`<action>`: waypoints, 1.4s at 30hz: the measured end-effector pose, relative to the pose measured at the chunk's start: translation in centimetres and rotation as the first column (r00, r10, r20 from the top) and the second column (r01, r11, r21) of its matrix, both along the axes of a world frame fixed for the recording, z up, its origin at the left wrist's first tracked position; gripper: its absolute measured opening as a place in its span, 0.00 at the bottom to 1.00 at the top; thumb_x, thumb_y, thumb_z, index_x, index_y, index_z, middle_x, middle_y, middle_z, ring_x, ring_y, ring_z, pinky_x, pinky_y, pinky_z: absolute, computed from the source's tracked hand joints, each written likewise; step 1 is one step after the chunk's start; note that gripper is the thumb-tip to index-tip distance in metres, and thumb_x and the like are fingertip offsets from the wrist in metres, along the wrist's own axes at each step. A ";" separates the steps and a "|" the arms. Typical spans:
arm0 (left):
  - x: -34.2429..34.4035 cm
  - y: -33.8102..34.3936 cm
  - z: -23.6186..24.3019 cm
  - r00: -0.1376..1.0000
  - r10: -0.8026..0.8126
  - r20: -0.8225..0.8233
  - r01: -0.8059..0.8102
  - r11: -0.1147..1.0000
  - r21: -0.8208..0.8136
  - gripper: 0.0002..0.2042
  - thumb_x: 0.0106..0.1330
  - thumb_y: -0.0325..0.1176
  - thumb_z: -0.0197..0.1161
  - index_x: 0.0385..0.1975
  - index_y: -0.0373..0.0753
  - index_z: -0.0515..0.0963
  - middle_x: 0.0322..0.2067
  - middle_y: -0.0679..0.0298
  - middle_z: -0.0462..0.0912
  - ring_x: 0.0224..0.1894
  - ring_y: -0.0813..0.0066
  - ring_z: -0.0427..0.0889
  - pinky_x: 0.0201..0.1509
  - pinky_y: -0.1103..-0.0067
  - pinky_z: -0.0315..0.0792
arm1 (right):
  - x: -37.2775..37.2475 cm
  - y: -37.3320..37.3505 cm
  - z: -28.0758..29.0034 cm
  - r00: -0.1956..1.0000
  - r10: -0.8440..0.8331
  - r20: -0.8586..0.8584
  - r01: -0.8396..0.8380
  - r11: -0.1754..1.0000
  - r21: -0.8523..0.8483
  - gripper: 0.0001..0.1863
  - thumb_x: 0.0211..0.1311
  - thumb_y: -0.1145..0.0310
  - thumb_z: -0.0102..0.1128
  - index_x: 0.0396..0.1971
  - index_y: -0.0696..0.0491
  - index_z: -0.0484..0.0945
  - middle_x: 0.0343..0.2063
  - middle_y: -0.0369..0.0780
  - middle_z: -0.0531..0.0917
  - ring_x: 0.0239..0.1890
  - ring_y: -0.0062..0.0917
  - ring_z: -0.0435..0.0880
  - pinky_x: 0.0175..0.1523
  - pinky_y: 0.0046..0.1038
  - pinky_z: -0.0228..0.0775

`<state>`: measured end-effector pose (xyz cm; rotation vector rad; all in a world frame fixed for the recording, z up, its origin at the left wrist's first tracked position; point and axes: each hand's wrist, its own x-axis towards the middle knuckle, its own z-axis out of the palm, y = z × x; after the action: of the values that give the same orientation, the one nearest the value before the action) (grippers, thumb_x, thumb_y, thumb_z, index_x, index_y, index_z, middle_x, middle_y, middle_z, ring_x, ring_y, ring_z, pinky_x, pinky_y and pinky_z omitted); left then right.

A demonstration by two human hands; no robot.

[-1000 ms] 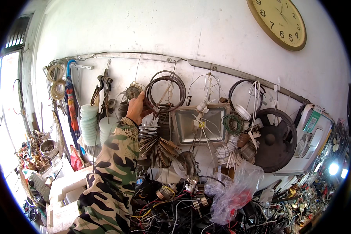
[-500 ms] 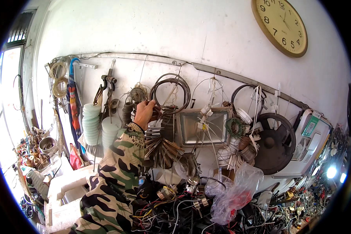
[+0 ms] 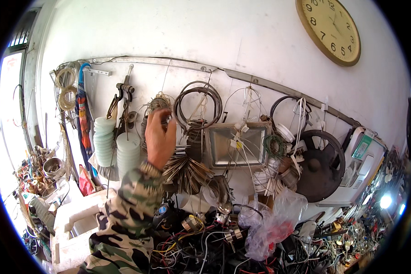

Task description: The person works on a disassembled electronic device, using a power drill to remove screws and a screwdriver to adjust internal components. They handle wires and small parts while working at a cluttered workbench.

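And here's the left hand point(image 3: 161, 140), raised in front of the hanging junk, its back to us, fingers bent toward the wall and the thumb standing a little apart. Whether it grips anything, I cannot tell, because the fingertips are masked by the hand itself! Right behind and above those fingers hangs a tangled wire bundle point(image 3: 160, 101), the nearest thing to it, and just to the right a dark cable coil point(image 3: 218, 109) hangs in loops. Everything seems strung from the metal rail point(image 3: 278, 86) to keep it up off the heap, and the loops look easy to hook there. The lamp point(image 3: 236, 145) hangs glass outward, the thin plates point(image 3: 187, 171) fan out below the coil, and the pale discs point(image 3: 105, 141) are stacked in a column, presumably threaded so they stay together. Now the hard parts: the bundle's lower side is covered by the hand, the camouflage sleeve point(image 3: 128, 219) blocks a stretch beneath, the clock point(image 3: 331, 29) is clipped by the upper edge, and the black wires point(image 3: 205, 255) below blur into one mass. The right hand is out of sight.
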<state>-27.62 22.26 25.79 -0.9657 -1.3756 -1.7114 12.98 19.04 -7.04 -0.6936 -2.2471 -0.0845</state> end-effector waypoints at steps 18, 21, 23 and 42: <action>31.4 -22.5 -24.9 0.798 -0.093 0.595 0.448 0.751 -0.484 0.08 0.66 0.27 0.62 0.40 0.29 0.80 0.33 0.55 0.83 0.34 0.69 0.83 0.38 0.73 0.77 | 8.5 -9.7 -7.9 0.911 0.381 -0.159 -0.412 0.857 -0.310 0.15 0.69 0.67 0.59 0.53 0.51 0.80 0.48 0.43 0.79 0.45 0.37 0.78 0.49 0.41 0.75; 34.8 -24.7 -27.6 0.817 0.040 0.575 0.361 0.742 -0.565 0.07 0.64 0.26 0.64 0.38 0.30 0.81 0.31 0.54 0.82 0.32 0.67 0.83 0.35 0.74 0.76 | 8.6 -9.8 -2.7 0.836 0.412 -0.362 -0.536 0.752 -0.383 0.13 0.66 0.66 0.61 0.48 0.54 0.82 0.33 0.45 0.85 0.29 0.39 0.82 0.38 0.41 0.76; 37.6 -24.7 -26.8 0.808 -0.024 0.589 0.380 0.784 -0.490 0.07 0.64 0.26 0.64 0.39 0.31 0.82 0.31 0.55 0.82 0.32 0.69 0.83 0.35 0.75 0.76 | 10.5 -10.5 -1.9 0.837 0.397 -0.377 -0.545 0.672 -0.501 0.12 0.65 0.68 0.62 0.46 0.54 0.82 0.35 0.46 0.84 0.29 0.41 0.82 0.38 0.41 0.77; 55.8 -14.0 -30.2 0.471 -0.486 0.736 0.861 0.071 -0.504 0.05 0.68 0.21 0.56 0.40 0.28 0.75 0.43 0.51 0.78 0.37 0.70 0.83 0.41 0.78 0.77 | 34.7 -12.2 -4.7 0.966 -0.054 -0.252 -0.160 0.640 -0.751 0.09 0.59 0.66 0.65 0.37 0.54 0.80 0.29 0.40 0.80 0.30 0.37 0.83 0.29 0.37 0.75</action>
<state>28.20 8.23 -4.43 -2.3316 -2.4286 -1.8651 47.72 6.83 -11.78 -0.9998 -1.9873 1.0120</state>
